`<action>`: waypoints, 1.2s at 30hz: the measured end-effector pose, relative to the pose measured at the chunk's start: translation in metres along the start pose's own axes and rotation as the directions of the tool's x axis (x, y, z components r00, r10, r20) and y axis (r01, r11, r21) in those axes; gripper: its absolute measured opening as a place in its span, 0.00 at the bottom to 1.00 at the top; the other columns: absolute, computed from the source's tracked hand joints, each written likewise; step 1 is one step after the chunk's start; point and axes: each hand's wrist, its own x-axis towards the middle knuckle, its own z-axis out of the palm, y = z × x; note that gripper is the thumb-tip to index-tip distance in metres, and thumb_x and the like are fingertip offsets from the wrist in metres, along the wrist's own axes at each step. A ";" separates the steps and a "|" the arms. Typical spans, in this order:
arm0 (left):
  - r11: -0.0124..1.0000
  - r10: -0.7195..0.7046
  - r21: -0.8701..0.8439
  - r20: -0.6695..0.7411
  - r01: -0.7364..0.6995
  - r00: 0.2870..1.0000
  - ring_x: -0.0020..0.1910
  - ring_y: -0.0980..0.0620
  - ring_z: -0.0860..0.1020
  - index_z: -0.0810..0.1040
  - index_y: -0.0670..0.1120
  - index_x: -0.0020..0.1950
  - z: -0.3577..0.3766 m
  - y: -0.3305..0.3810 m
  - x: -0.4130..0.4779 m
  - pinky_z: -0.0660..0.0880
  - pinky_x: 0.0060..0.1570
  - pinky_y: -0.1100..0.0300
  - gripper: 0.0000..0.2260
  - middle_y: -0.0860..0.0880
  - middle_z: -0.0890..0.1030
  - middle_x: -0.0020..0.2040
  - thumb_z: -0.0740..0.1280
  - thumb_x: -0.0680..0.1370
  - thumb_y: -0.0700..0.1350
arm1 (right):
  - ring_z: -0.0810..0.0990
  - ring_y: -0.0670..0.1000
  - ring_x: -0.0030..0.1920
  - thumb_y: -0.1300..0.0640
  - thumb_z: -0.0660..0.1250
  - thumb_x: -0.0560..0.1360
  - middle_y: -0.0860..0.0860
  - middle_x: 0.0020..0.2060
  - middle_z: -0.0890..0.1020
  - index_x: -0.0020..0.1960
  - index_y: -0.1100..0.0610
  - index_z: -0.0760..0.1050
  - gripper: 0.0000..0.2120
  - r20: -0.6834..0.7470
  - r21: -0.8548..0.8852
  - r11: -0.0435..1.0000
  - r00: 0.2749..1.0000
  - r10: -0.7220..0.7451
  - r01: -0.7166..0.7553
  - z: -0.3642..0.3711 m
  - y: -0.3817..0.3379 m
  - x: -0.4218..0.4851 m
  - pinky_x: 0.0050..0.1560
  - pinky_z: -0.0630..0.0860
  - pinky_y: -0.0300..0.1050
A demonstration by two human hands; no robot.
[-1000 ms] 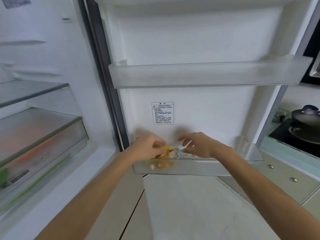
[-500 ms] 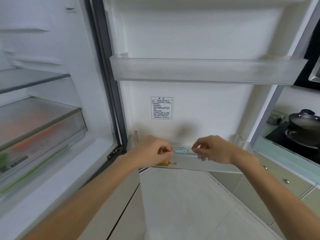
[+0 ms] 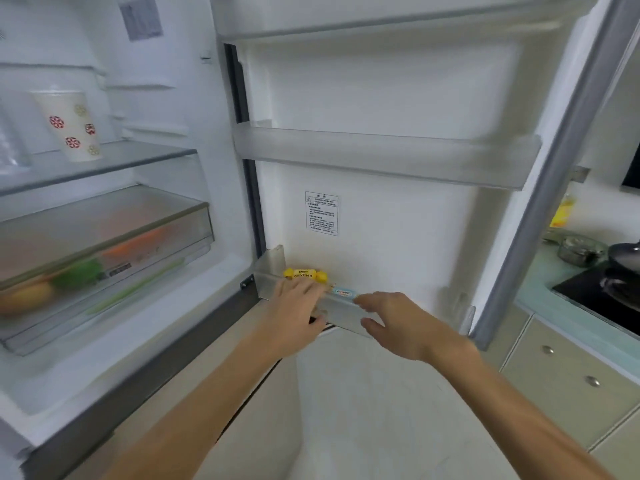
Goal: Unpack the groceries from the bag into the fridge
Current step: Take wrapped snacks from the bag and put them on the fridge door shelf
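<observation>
Since the lowest door bin (image 3: 272,276) likely keeps small items corralled, the yellow snack packet (image 3: 304,274) and blue-labelled packet (image 3: 343,292) lie inside it, your left hand (image 3: 294,310) and right hand (image 3: 398,323) at its rim, fingers relaxed, holding nothing.

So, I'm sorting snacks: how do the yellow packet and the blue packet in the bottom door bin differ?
The yellow packet shows nearly whole, with bunched ends; the blue packet only peeks over the rim. The yellow packet lies left, the blue packet right. Both sit in the bottom door bin.
</observation>
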 end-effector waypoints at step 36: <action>0.936 -0.288 -0.335 -0.558 0.106 0.778 0.79 0.61 0.41 0.32 0.58 0.78 -0.169 0.005 -0.283 0.48 0.78 0.58 0.50 0.58 0.40 0.80 0.66 0.73 0.69 | 0.72 0.54 0.70 0.61 0.65 0.73 0.54 0.64 0.79 0.50 0.58 0.83 0.10 -0.413 -0.610 0.490 0.278 -0.868 0.623 -0.045 -0.351 -0.050 0.68 0.68 0.52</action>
